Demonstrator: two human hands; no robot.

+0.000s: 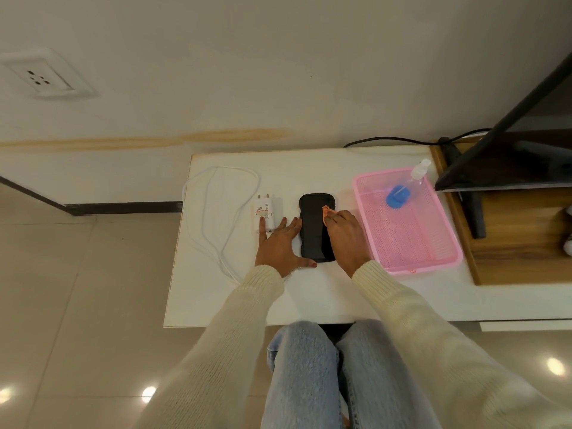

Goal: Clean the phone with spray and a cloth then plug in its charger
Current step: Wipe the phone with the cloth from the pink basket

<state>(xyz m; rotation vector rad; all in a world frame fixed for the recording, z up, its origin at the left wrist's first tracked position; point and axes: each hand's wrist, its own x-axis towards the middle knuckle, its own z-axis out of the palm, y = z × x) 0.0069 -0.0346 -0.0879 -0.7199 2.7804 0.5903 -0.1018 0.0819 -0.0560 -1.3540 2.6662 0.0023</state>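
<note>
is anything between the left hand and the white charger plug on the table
Nothing visible stands in the way. The left hand lies flat on the white table, beside the black phone, and its outer fingertips already reach the white charger plug. The right hand presses a small orange cloth on the phone.

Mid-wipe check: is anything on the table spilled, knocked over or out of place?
Nothing is spilled. The spray bottle stands in the pink basket, the charger and its cable lie unplugged left of the phone. Only oddity: a yellowish stain along the wall.
</note>
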